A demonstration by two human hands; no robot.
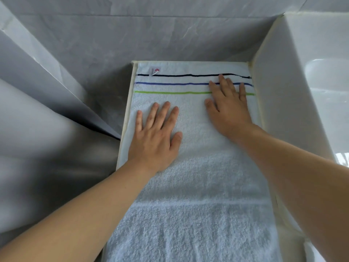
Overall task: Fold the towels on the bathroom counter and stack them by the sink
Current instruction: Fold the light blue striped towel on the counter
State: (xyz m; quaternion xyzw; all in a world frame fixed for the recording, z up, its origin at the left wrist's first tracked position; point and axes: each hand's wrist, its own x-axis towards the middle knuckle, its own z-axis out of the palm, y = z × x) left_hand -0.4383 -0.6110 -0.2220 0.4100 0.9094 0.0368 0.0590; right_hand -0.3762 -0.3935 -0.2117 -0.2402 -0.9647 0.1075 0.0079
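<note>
Both hands [190, 118] flat on towel [198, 186] (striped end).

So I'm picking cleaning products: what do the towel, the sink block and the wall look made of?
Towel: looks like white cotton terry, matte; looped pile shows, with woven stripes under the right hand.
Sink block: glossy white, probably ceramic or a solid-surface material; it reflects light.
Wall: grey marble-look tile or stone, polished; veining and joint lines show.
</note>
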